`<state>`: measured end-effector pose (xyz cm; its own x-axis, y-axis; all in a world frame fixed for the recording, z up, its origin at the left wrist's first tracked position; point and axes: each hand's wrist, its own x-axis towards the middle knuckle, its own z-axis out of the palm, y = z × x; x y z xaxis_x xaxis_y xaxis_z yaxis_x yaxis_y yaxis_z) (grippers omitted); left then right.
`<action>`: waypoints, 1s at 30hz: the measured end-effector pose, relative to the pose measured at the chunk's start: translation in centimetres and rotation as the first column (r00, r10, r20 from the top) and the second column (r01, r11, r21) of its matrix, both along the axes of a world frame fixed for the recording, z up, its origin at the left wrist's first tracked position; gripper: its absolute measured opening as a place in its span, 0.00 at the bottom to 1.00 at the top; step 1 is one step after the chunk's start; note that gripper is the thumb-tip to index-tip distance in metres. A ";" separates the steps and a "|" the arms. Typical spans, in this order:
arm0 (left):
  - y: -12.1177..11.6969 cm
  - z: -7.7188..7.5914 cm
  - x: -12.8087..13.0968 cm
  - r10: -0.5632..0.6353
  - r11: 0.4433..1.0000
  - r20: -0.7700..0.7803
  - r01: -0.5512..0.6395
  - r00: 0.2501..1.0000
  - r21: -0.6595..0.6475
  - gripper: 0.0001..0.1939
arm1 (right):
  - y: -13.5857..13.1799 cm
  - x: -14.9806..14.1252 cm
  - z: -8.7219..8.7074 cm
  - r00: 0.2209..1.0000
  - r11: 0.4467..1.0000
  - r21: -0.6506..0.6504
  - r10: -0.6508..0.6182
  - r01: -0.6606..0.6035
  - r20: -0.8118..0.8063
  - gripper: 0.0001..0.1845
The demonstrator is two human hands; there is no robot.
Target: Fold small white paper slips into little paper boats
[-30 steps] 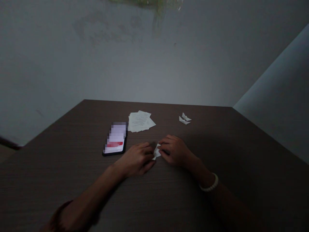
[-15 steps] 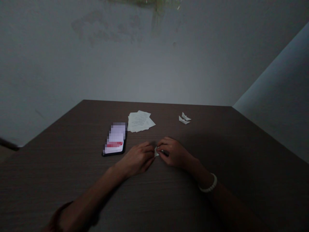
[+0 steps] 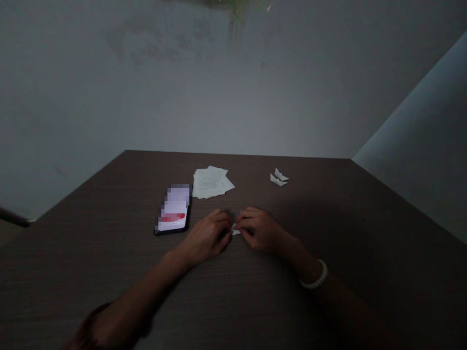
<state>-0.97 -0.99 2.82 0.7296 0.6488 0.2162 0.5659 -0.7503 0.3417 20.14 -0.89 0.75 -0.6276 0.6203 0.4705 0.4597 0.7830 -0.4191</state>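
Note:
A small folded piece of white paper (image 3: 236, 231) lies between my two hands over the table, mostly covered by fingers. My left hand (image 3: 211, 234) has its fingers curled in and grips the paper's left side. From the right, my right hand (image 3: 260, 229) pinches the same paper between thumb and fingertips; a pale beaded bracelet (image 3: 318, 280) circles that wrist. Beyond the right hand stand two little folded paper boats (image 3: 278, 180), close together. How the held paper is folded cannot be made out.
A phone (image 3: 172, 209) with a lit, partly blurred screen lies left of my left hand. Behind it is a loose stack of printed paper sheets (image 3: 209, 182). The dark wooden table (image 3: 120, 194) reaches back to a stained grey wall (image 3: 219, 107).
Both hands have drawn slightly closer together around the paper, and less of it shows than a second ago. My left fingers have curled more. The phone, stack and boats stay put.

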 end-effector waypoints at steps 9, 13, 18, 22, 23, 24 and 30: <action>0.4 0.1 -0.3 0.036 0.997 0.092 -0.030 0.995 -0.065 0.07 | -0.2 -0.3 0.3 0.999 0.999 -0.012 -0.036 0.036 0.004 0.02; 0.1 0.2 -0.5 -0.029 0.996 0.109 0.039 0.994 -0.086 0.04 | -0.1 -0.3 0.1 0.999 0.999 -0.015 -0.033 0.033 -0.005 0.04; 0.0 0.0 -0.5 -0.066 0.996 0.084 0.071 0.994 -0.060 0.06 | 0.0 -0.3 0.0 0.999 0.999 -0.024 -0.033 0.033 -0.010 0.05; 0.1 -0.2 -0.4 -0.064 0.996 0.111 0.071 0.992 -0.059 0.09 | 0.0 -0.3 0.0 0.999 0.999 -0.022 -0.032 0.032 -0.013 0.05; 0.1 -0.2 -0.3 -0.056 0.996 0.120 0.064 0.991 -0.065 0.08 | 0.0 -0.3 0.1 0.999 0.999 -0.023 -0.035 0.034 -0.010 0.05; 0.1 -0.2 -0.3 -0.045 0.996 0.129 0.055 0.991 -0.072 0.08 | 0.0 -0.3 0.1 0.999 0.999 -0.026 -0.038 0.038 -0.008 0.05; -0.1 -0.2 0.2 0.073 0.992 0.144 -0.057 0.987 -0.115 0.07 | -0.1 -0.4 0.2 0.999 0.999 -0.030 -0.038 0.039 0.009 0.05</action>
